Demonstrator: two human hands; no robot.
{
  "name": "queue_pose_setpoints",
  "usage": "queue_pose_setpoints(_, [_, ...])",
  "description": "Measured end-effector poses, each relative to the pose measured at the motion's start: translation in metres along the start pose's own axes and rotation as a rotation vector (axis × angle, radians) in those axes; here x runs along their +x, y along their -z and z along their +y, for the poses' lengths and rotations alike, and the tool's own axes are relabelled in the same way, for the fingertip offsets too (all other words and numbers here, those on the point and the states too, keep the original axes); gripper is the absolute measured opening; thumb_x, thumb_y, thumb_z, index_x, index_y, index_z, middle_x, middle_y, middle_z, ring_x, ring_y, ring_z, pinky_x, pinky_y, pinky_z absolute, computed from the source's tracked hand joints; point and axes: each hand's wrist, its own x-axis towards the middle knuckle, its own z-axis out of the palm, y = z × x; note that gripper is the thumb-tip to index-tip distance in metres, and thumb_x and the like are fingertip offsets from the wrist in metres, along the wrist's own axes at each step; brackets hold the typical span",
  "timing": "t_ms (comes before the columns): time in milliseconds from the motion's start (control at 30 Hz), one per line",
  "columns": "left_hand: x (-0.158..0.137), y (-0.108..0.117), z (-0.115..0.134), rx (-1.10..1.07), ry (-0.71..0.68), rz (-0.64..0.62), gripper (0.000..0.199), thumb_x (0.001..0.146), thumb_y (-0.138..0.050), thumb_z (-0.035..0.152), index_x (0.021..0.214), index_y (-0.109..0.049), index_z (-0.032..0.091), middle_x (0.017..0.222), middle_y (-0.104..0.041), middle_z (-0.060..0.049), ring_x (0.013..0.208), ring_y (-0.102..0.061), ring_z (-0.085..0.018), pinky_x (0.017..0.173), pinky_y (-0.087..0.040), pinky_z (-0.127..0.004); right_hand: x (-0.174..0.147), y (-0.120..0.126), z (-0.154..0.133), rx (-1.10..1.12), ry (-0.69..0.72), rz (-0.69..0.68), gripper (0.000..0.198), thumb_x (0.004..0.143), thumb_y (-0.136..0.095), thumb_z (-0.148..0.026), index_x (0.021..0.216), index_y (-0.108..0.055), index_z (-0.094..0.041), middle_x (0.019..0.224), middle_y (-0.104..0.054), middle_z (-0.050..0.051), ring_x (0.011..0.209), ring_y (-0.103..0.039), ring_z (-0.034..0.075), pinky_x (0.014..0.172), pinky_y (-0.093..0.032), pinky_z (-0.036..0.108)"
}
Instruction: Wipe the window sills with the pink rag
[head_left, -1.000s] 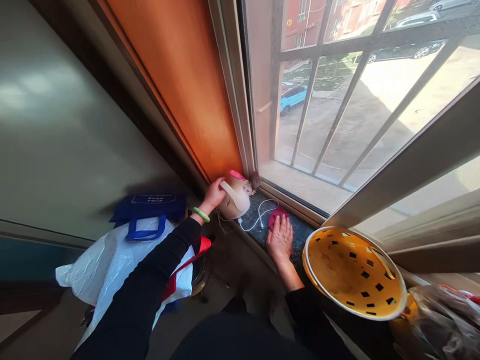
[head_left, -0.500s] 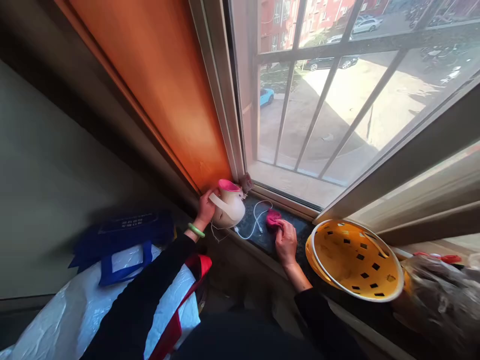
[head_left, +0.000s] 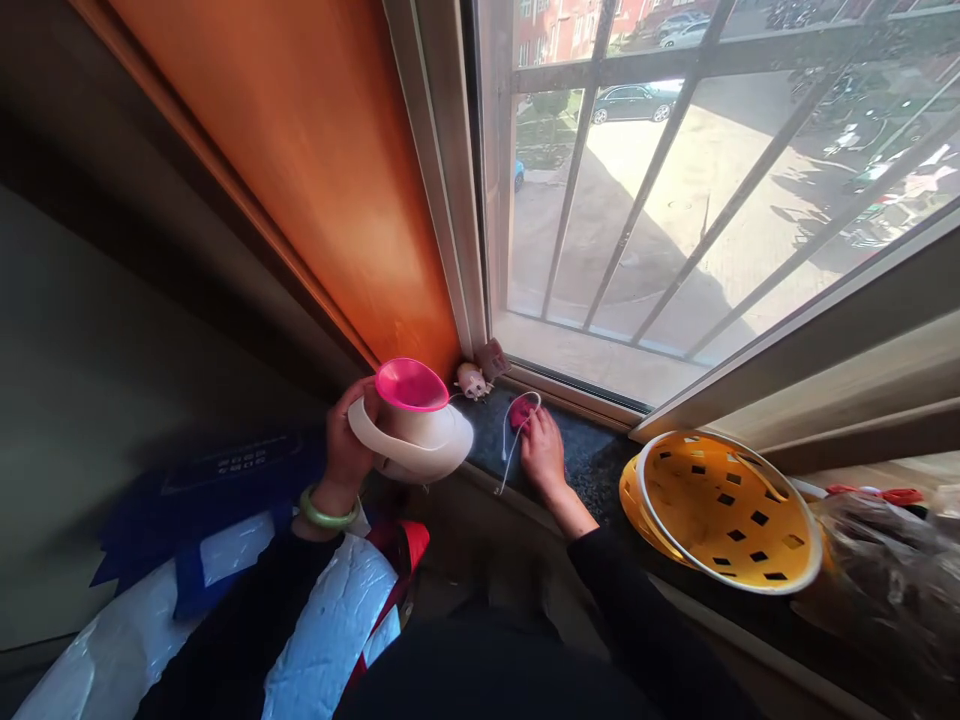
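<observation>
Lifted off the dark sill surface point(head_left: 592, 462) since the earlier frame, the cream jug point(head_left: 411, 430) with the pink rim is now held up by its handle in the closed left hand point(head_left: 346, 440). The right hand point(head_left: 541, 452) is pressed palm-down on the pink cloth point(head_left: 520, 411) on the sill, fingers curled over it, with a white cable point(head_left: 510, 440) just to its left and a yellow basket point(head_left: 724, 510) to its right.

A cream jug point(head_left: 409, 440) with a hot-pink top, a pink cloth point(head_left: 520, 412) beside a white cable point(head_left: 511, 440) on the dark speckled sill point(head_left: 592, 465), a yellow basket point(head_left: 724, 510) pierced with dark square holes, a green bangle point(head_left: 324, 513), black sleeves.
</observation>
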Motion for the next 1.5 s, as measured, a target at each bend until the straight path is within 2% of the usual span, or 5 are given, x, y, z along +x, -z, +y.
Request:
queue_pose_setpoints(367, [-0.004, 0.033, 0.020, 0.101, -0.010, -0.045, 0.032, 0.081, -0.077, 0.050, 0.088, -0.076, 0.019, 0.079, -0.073, -0.001, 0.072, -0.064, -0.016, 0.066, -0.051, -0.024, -0.001, 0.031, -0.039, 0.171, -0.057, 0.112, 0.055, 0.097, -0.056, -0.052, 0.139, -0.059, -0.016, 0.144, -0.060, 0.017, 0.139, -0.048, 0.032, 0.118, -0.038, 0.055])
queue_pose_setpoints(533, [-0.005, 0.033, 0.010, 0.179, -0.033, -0.085, 0.037, 0.087, -0.070, 0.056, 0.087, -0.077, 0.019, 0.079, -0.074, -0.002, 0.073, -0.064, -0.017, 0.066, -0.051, -0.025, 0.008, 0.021, -0.046, 0.138, 0.016, 0.024, 0.022, 0.095, -0.058, -0.034, 0.094, -0.075, -0.020, 0.136, -0.065, 0.013, 0.140, -0.044, 0.032, 0.118, -0.037, 0.055])
queue_pose_setpoints(867, [-0.022, 0.012, -0.027, 0.145, 0.088, -0.390, 0.037, 0.090, -0.067, 0.054, 0.090, -0.080, 0.020, 0.085, -0.078, -0.005, 0.079, -0.070, -0.022, 0.072, -0.053, -0.031, 0.013, 0.017, -0.050, 0.065, 0.094, -0.054, 0.022, 0.096, -0.060, -0.033, 0.087, -0.076, -0.021, 0.140, -0.064, 0.010, 0.145, -0.039, 0.035, 0.121, -0.028, 0.062])
queue_pose_setpoints(1200, [-0.040, 0.004, -0.027, 0.071, -0.042, -0.822, 0.025, 0.094, -0.066, 0.042, 0.091, -0.080, 0.021, 0.096, -0.079, -0.011, 0.092, -0.073, -0.025, 0.086, -0.056, -0.037, 0.038, 0.079, -0.069, 0.975, -0.400, -0.355, 0.046, 0.089, -0.064, -0.062, 0.105, -0.078, -0.021, 0.111, -0.075, 0.005, 0.073, -0.062, 0.013, 0.065, -0.052, 0.026])
queue_pose_setpoints(1500, [-0.036, 0.011, -0.034, 0.057, -0.071, -0.661, 0.025, 0.093, -0.068, 0.042, 0.083, -0.078, 0.022, 0.090, -0.078, -0.009, 0.086, -0.072, -0.024, 0.082, -0.057, -0.038, 0.026, 0.162, -0.091, 1.268, -0.420, -0.130, 0.033, 0.093, -0.065, -0.052, 0.104, -0.075, -0.022, 0.108, -0.074, 0.006, 0.081, -0.066, 0.014, 0.071, -0.057, 0.027])
